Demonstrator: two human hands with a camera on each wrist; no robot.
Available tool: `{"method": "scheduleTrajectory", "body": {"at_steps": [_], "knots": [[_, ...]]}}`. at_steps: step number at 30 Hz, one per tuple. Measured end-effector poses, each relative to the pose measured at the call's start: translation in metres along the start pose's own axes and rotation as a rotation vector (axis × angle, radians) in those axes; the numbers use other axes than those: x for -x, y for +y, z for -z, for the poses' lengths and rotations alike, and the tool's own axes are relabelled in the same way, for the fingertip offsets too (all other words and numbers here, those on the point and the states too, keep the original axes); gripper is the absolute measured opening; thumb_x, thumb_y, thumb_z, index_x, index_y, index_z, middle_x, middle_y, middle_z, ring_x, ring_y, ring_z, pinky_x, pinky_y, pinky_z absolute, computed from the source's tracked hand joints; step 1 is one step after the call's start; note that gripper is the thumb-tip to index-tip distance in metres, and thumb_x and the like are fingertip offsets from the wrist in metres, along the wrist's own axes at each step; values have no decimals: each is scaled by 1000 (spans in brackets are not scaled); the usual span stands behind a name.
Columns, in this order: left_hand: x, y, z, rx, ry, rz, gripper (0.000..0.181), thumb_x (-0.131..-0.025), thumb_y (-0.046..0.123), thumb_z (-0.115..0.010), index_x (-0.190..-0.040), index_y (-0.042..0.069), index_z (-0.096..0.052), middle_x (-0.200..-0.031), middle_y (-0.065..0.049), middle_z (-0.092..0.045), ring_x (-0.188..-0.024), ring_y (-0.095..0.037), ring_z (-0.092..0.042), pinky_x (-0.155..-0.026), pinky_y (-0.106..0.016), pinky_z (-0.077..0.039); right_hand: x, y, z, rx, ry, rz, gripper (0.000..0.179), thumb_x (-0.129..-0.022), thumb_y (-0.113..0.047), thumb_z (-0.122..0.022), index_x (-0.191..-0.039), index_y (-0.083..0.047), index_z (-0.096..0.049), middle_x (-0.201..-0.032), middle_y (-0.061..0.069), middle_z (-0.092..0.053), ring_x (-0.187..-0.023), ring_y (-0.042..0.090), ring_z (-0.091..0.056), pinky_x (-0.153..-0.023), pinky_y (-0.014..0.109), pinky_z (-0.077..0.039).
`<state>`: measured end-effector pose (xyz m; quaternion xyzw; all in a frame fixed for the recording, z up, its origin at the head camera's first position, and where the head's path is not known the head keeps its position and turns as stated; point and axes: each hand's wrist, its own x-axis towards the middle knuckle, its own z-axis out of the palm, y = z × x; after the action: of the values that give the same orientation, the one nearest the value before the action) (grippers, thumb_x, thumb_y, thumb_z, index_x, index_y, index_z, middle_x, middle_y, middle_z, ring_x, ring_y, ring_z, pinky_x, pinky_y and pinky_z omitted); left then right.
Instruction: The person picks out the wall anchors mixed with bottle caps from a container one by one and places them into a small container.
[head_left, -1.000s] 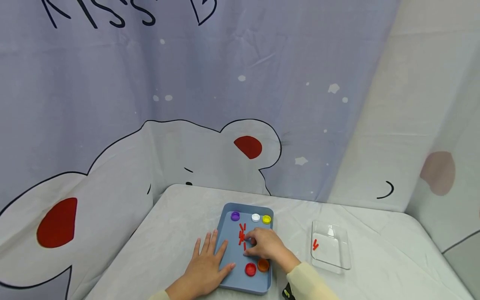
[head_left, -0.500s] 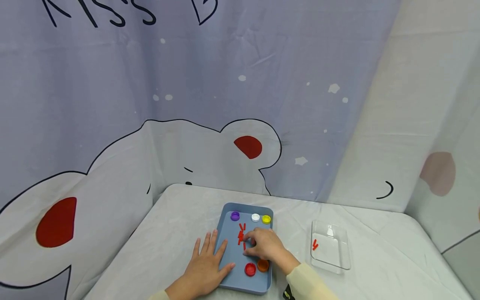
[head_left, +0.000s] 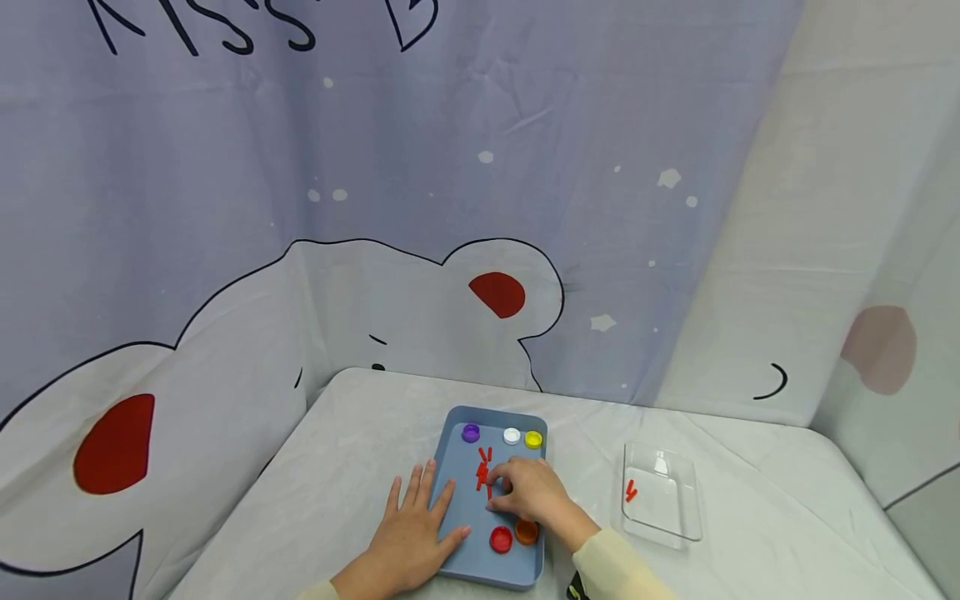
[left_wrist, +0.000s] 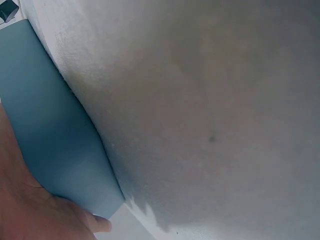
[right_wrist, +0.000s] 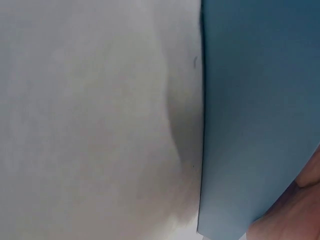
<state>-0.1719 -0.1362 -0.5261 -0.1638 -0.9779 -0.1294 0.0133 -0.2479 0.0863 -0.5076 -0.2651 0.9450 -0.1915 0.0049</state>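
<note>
In the head view a blue-grey tray (head_left: 459,558) lies on the white-covered table. My left hand (head_left: 408,533), fingers spread straight, rests at its left rim; the left wrist view shows the tray's outer wall beside that hand. Over the tray, my right hand (head_left: 528,487) has thumb and index finger curled around a small red stick (head_left: 490,492), its ends at the fingertips. Several more red sticks (head_left: 482,471) lie in a loose cluster just left of the index fingertip. The right wrist view shows the tray wall and part of the hand; the fingertips are hidden there.
Purple (head_left: 470,432), white (head_left: 512,436) and yellow (head_left: 533,439) round caps sit at the tray's far end. Red (head_left: 501,539) and orange (head_left: 527,532) ones lie near the front. A clear box (head_left: 678,525) with red sticks (head_left: 631,490) stands to the right.
The right index fingertip has shifted very slightly beside the red sticks. Both hands otherwise stay in place, and the tray has not moved.
</note>
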Motion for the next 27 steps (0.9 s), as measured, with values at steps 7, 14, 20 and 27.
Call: {"method": "scheduleTrajectory", "body": {"at_steps": [7,14,20,27], "knots": [[2,4,7,9,-24,7,76,-100,65,-42,-150,9,-49,-164,-25,-23,-152,-47,-17,-116,-69,-9,1,-1,1,9,21,15,27,-78,-35,-88,-98,-20,-78,-70,-12,-54,-67,5,-49,-69,30,-36],[3,5,8,4,-19,6,77,-100,66,-41,-151,9,-49,-164,-25,-23,-152,-46,-17,-116,-69,-9,0,0,-1,12,38,25,22,-79,-35,-87,-93,-22,-77,-70,-11,-56,-67,5,-49,-68,30,-36],[1,3,6,12,-33,9,78,-99,67,-41,-151,9,-48,-165,-25,-21,-152,-46,-16,-116,-69,-8,0,2,-3,7,34,11,20,-79,-36,-86,-91,-22,-78,-70,-13,-56,-66,3,-49,-67,29,-35],[0,3,5,5,-18,8,75,-100,64,-44,-151,9,-49,-164,-25,-22,-152,-47,-16,-116,-69,-9,1,3,-2,-7,70,43,17,-79,-32,-85,-88,-20,-77,-68,-12,-56,-64,2,-48,-67,29,-37]]}}
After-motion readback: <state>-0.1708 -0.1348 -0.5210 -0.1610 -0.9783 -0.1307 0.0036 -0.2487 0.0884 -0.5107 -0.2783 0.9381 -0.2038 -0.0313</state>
